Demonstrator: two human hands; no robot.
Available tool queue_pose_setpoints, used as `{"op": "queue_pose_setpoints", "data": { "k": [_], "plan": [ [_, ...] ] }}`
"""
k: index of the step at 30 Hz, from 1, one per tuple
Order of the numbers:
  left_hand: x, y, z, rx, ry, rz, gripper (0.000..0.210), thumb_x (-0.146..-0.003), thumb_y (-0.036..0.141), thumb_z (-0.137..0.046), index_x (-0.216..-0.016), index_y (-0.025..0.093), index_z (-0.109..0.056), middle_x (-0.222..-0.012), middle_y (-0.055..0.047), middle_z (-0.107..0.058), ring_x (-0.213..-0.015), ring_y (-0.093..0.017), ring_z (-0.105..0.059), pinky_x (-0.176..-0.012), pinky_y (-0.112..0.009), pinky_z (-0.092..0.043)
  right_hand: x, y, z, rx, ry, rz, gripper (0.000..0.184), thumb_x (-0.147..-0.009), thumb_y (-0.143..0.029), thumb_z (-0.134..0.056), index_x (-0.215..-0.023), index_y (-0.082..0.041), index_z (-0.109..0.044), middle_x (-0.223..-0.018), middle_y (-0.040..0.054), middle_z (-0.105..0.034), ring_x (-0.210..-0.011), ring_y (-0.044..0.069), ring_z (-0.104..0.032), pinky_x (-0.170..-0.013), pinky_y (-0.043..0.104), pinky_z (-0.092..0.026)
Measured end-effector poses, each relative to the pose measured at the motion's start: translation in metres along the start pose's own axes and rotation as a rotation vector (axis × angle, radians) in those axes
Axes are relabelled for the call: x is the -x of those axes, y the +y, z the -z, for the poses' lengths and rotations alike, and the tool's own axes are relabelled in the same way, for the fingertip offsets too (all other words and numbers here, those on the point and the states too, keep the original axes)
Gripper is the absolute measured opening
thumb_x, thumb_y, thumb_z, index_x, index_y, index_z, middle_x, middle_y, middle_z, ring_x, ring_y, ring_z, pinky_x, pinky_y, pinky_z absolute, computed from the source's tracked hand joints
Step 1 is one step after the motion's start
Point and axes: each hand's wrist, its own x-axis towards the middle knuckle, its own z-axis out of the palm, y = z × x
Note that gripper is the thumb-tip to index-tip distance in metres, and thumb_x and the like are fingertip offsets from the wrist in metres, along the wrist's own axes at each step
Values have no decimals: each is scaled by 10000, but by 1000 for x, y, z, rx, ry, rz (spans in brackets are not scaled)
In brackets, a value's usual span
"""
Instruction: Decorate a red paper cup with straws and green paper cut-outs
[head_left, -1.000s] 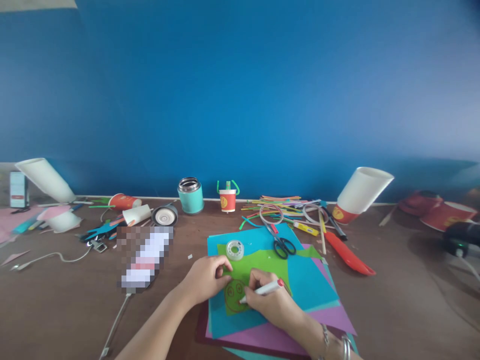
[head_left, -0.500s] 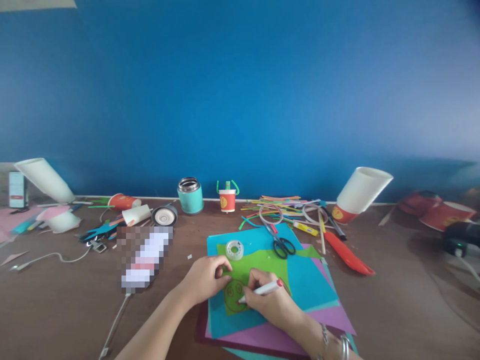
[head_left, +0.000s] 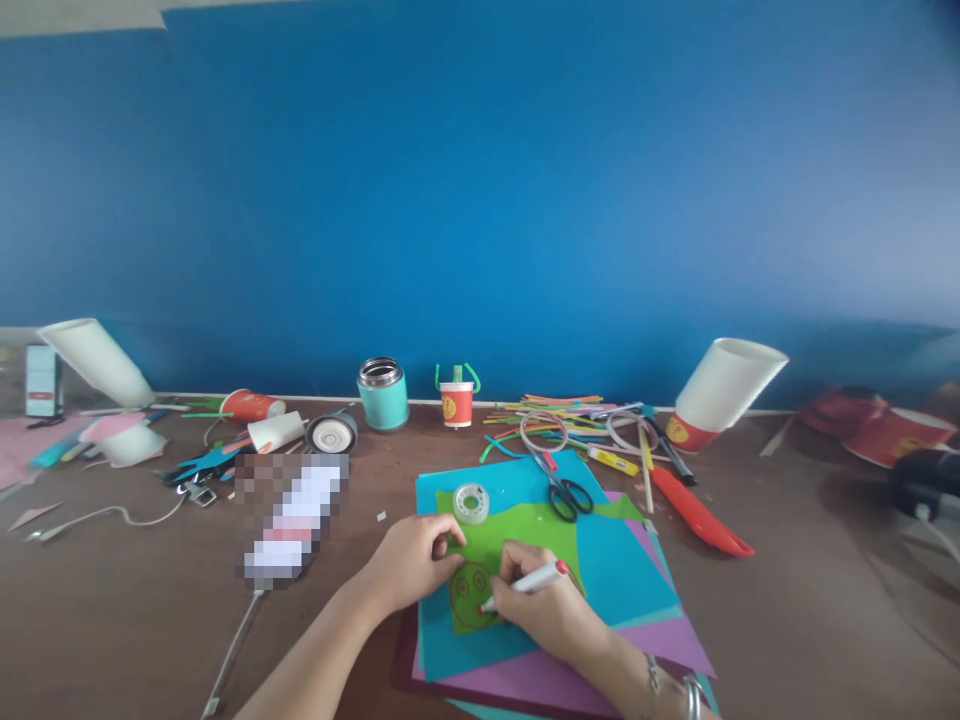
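My right hand is closed around a white marker with a red end, its tip touching a sheet of green paper. A round face with eyes is drawn in dark lines on that paper, just left of the tip. My left hand rests on the left edge of the green sheet, thumb and forefinger apart, the other fingers curled. Under the green sheet lie blue paper and purple paper. A tape roll and black-handled scissors sit on the sheets above my hands.
Behind the sheets are pipe cleaners, a yellow glue stick, a small cup figure and a turquoise flask. A red spoon-like piece lies to the right. A phone with a cable lies left.
The marker tip stays at the drawn face with only a very slight movement. The whole view has shifted a little; both hands keep their places on the paper.
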Motion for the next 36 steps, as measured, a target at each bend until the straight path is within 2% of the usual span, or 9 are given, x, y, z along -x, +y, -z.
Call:
{"op": "queue_pose_setpoints", "data": {
  "k": [8,15,31,36],
  "plan": [
    [0,-1,-1,8,7,3,135,-745,280,-572,-862,236,-625,-659,39,-590,-595,-128,-531,-532,-205,-314,0,-3,1,-74,4,-31,204,-691,-195,-485,-531,-213,-360,-430,-71,-456,-454,88,-475,-425,163,-325],
    [0,-1,-1,3,11,7,138,-740,271,-566,-860,235,-626,-657,38,-587,-606,-132,-537,-541,-206,-318,0,-4,0,18,15,-18,221,-675,-208,-521,-519,-211,-365,-421,-78,-406,-445,82,-399,-407,169,-284],
    [-1,-5,-3,19,21,-4,128,-734,265,-578,-855,251,-618,-643,52,-573,-616,-129,-543,-551,-208,-314,1,-4,1,41,20,10,225,-682,-200,-504,-524,-215,-344,-443,-74,-359,-464,88,-365,-420,189,-263],
    [-1,-4,-3,31,25,-4,129,-733,270,-583,-854,249,-623,-640,51,-573,-605,-127,-535,-540,-206,-308,-1,-3,0,8,23,-16,213,-668,-197,-501,-518,-220,-351,-434,-68,-400,-444,91,-402,-411,190,-280]
  ]
}}
